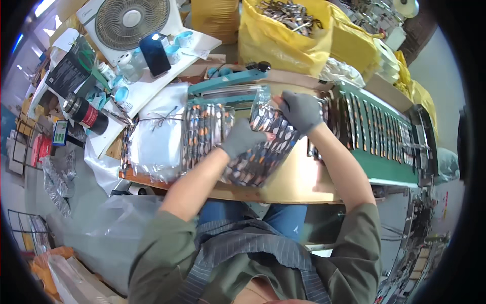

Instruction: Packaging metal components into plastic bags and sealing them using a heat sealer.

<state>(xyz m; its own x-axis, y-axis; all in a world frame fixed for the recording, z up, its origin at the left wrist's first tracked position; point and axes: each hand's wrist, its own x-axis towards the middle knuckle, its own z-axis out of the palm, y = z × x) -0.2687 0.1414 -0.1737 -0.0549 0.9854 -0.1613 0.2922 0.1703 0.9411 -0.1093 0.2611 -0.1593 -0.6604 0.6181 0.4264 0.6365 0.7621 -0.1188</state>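
Note:
My left hand [243, 141] and my right hand [301, 112], both in grey gloves with bare fingertips, grip a transparent plastic bag [263, 157] packed with dark, leaf-patterned packets. The left is closed on the bag's near side, while the right pinches its upper edge at the far side. The bag is tilted above the tabletop. Left of it stands a similar group of patterned packets [205, 134] in transparent plastic. Just behind them is a teal lever-arm device [228, 81] with a black knob, like a bag sealer.
A pile of flat transparent bags [158, 134] lies at left. To the right, a green conveyor [377, 164] carries a row of slim patterned packets [374, 124]. Behind stand a yellow sack [283, 48] of metal pieces, a fan [132, 19], a phone [155, 54] and a black flask [86, 114].

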